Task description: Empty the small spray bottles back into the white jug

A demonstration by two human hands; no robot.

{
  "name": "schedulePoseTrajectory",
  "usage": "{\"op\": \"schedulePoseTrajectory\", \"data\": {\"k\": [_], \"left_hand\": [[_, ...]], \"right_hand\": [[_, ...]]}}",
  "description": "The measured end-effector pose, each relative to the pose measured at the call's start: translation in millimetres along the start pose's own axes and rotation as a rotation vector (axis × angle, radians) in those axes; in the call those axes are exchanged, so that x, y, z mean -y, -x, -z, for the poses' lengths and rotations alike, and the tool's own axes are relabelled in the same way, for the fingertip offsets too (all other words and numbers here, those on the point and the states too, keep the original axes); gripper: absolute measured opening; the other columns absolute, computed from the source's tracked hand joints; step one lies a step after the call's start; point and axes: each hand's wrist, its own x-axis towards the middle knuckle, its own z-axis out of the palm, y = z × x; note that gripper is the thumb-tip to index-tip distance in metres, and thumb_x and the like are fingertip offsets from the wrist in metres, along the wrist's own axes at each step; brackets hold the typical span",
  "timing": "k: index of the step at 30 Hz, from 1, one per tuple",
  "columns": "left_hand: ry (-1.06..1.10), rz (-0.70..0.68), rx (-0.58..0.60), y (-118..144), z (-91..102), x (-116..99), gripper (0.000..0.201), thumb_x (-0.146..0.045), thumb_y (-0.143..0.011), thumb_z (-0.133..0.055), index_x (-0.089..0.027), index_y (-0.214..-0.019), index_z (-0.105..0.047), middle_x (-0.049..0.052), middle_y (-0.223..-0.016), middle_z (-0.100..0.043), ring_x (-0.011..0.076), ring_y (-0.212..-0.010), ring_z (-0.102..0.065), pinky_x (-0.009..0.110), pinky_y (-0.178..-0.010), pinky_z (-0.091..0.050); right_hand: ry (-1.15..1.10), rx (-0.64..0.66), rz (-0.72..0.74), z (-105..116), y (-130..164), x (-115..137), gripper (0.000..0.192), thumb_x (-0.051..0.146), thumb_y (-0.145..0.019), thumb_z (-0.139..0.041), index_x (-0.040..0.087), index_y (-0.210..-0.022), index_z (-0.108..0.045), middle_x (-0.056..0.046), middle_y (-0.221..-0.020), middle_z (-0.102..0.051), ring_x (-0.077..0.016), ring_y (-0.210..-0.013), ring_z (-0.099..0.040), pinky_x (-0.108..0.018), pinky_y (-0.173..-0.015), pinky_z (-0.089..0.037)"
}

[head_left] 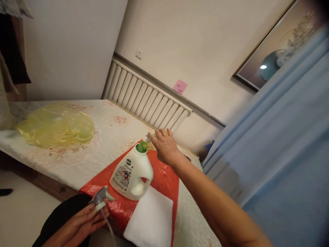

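My left hand (88, 219), at the lower left, is closed around a grey spray head (99, 199) with a pale collar and trigger. A thin clear tube (109, 226) hangs down from it. A white detergent jug (137, 171) with a printed label and a green spout (142, 146) stands uncapped in the middle. Just behind and right of its mouth, my right hand (164, 145) has its fingers curled round a see-through container (151, 140). The hand hides most of that container, so its shape does not show fully.
Under the jug lies a red plastic bag (161, 173), with a folded white cloth (151, 219) in front. A yellow plastic bag (56, 125) with a light green cap (84, 136) rests on the flower-patterned tablecloth (110, 140). A radiator (144, 92) and a blue curtain (257, 147) border the table.
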Motion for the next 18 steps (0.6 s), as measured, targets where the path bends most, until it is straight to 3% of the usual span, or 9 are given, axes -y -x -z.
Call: {"op": "schedulePoseTrajectory", "data": {"k": [5,10,13,18], "left_hand": [[-0.044,-0.017,-0.033,1,-3.7,2,0.024,-0.013,-0.076,-0.073,-0.019,-0.099,-0.075,0.014,-0.106,-0.077,0.0335,-0.106,-0.068,0.048,-0.101,-0.048],[-0.108,-0.035,-0.027,8,-18.7,-1,0.022,-0.018,-0.079,-0.072,-0.021,-0.101,-0.075,0.01,-0.108,-0.077,0.0305,-0.104,-0.069,0.046,-0.098,-0.05],[-0.165,-0.083,-0.018,17,-50.5,-11,0.024,-0.019,-0.078,-0.073,-0.022,-0.101,-0.075,0.009,-0.109,-0.076,0.0309,-0.105,-0.068,0.044,-0.096,-0.052],[-0.328,-0.289,0.024,32,-133.5,-30,0.036,-0.02,-0.072,-0.078,-0.024,-0.107,-0.073,0.006,-0.108,-0.076,0.0256,-0.093,-0.07,0.034,-0.084,-0.057]], "right_hand": [[-0.248,0.026,-0.183,-22,19,1,0.062,0.016,-0.07,-0.063,0.021,-0.13,-0.047,-0.011,-0.12,-0.058,-0.0283,-0.111,-0.048,-0.045,-0.094,-0.038],[-0.711,-0.125,-0.423,-50,53,11,0.068,0.026,-0.066,-0.073,0.021,-0.129,-0.049,-0.011,-0.125,-0.06,-0.0277,-0.115,-0.054,-0.042,-0.095,-0.043],[-0.948,-0.197,-0.546,-65,82,24,0.075,0.028,-0.06,-0.078,0.021,-0.129,-0.051,-0.01,-0.129,-0.06,-0.027,-0.118,-0.055,-0.042,-0.099,-0.044],[-1.149,-0.204,-0.713,-78,132,56,0.076,0.023,-0.055,-0.081,0.025,-0.126,-0.054,-0.007,-0.126,-0.062,-0.0292,-0.118,-0.057,-0.048,-0.099,-0.045]]}}
